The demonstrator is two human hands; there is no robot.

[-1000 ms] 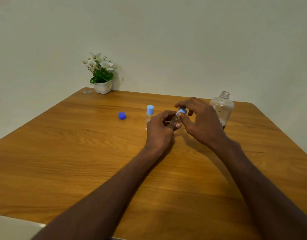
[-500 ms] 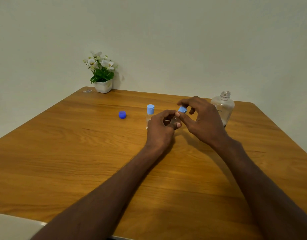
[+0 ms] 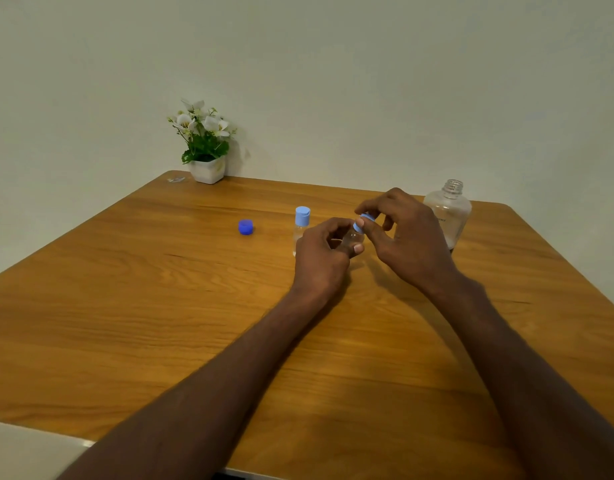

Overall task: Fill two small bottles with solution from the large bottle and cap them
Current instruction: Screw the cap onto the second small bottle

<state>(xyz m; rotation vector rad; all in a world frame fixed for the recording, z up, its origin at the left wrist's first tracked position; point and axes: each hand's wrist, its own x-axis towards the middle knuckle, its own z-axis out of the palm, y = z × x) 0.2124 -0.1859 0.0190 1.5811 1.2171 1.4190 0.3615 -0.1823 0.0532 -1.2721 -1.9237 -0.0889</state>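
At frame centre, my left hand (image 3: 321, 252) grips the bottle (image 3: 352, 239) to steady it while my right hand (image 3: 407, 237) pinches its cap (image 3: 362, 221), screwing it on.

We look from a single head-worn camera, forward and down across the wooden surface (image 3: 125, 323) toward the wall, both forearms reaching away from us.
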